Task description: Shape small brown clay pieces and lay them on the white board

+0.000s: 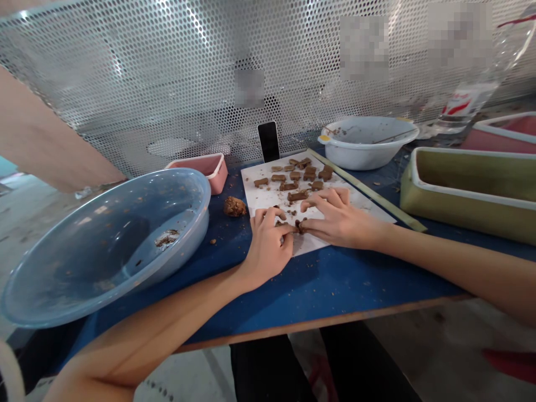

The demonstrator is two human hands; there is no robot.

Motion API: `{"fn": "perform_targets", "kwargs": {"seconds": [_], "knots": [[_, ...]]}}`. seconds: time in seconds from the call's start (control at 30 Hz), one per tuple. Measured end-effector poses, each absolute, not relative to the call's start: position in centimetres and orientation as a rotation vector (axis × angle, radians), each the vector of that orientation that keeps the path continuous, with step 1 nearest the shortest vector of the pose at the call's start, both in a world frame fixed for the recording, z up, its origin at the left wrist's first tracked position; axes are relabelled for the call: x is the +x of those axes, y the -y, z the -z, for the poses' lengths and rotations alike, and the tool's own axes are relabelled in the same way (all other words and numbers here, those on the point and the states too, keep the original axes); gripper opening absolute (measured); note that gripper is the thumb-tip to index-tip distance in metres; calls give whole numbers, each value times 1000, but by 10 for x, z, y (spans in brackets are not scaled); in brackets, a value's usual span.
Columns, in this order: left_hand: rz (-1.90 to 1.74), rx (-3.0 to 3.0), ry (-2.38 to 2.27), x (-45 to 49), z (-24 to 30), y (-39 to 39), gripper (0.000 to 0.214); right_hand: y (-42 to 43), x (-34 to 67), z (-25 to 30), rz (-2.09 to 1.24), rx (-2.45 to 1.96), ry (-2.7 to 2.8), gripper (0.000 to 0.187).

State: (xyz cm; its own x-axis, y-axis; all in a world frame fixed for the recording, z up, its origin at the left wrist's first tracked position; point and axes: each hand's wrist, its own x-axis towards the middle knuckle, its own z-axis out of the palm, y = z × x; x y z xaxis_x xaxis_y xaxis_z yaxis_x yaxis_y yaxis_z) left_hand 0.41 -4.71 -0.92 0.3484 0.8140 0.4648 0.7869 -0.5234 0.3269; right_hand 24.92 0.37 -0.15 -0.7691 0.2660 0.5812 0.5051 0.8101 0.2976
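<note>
Several small brown clay pieces [294, 176], shaped like little blocks and short-legged figures, lie on a white sheet [258, 200]. Near the sheet's front edge, my left hand [270, 245] has its fingers curled and thumb and fingertip pressed against a small piece of brown clay [298, 225]. From the other side my right hand [337, 220] pinches at the same piece, its other fingers bent above the sheet. The fingertips partly cover this piece, so its shape is unclear. Crumbs of clay are scattered around both hands. A rough brown lump [235, 206] sits left of the sheet.
A large blue basin [184, 184] stands at left, with a pink tub [218, 173] behind it. A phone [268, 141] leans against the perforated metal screen [167, 72]. At right are a white basin [355, 153], a flat strip [368, 192], a green planter [460, 209] and a plastic bottle [464, 103].
</note>
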Motion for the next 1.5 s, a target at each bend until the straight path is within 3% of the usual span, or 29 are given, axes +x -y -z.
{"fn": "perform_targets", "kwargs": {"seconds": [0.57, 0.93, 1.5], "knots": [[-966, 2532, -1483, 4, 10, 47, 31, -2, 250, -2, 544, -565, 2486, 17], [-1058, 2430, -1529, 4, 8, 47, 28, -24, 254, 11, -16, -931, 2480, 43], [-990, 2396, -1549, 5, 8, 44, 26, -27, 239, 6, -295, -1061, 2519, 29]]}}
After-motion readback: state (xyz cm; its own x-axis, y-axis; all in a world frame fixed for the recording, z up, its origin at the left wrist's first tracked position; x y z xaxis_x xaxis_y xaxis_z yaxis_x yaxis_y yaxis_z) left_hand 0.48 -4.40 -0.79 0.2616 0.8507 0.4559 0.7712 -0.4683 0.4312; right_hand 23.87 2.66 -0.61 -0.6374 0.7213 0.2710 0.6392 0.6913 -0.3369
